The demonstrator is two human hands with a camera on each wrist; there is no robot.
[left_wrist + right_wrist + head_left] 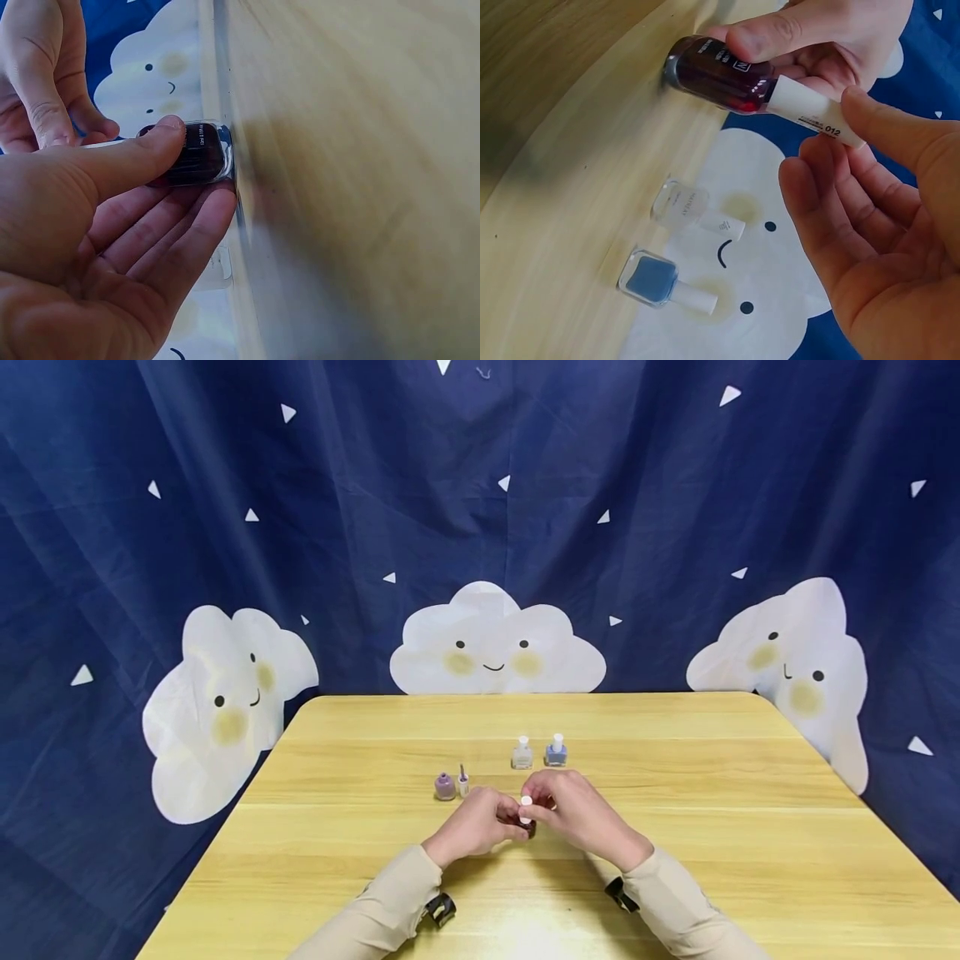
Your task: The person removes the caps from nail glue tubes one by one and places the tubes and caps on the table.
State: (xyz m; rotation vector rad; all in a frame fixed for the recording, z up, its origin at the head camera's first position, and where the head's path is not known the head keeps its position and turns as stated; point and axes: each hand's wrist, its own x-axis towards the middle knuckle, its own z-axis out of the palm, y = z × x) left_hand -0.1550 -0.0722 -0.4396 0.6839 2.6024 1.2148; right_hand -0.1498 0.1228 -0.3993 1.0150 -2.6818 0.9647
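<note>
My left hand (pixel 478 823) grips a dark red nail polish bottle (pixel 718 76) between thumb and fingers, its base close over the table in the left wrist view. The white cap (pixel 810 109), marked 012, sits on the bottle's neck. My right hand (pixel 583 812) pinches that cap near its top end, thumb on one side and fingertips on the other. Left of the hands, an uncapped purple nail polish bottle (pixel 445 788) stands upright. Its neighbour is a white cap with a brush (pixel 463 783), standing brush upward.
Behind the hands stand two capped nail polish bottles, one clear (pixel 522 755) and one blue (pixel 556 752). Everything rests on a light wooden table (pixel 360 752). A dark blue curtain (pixel 450 527) with clouds hangs past its far edge.
</note>
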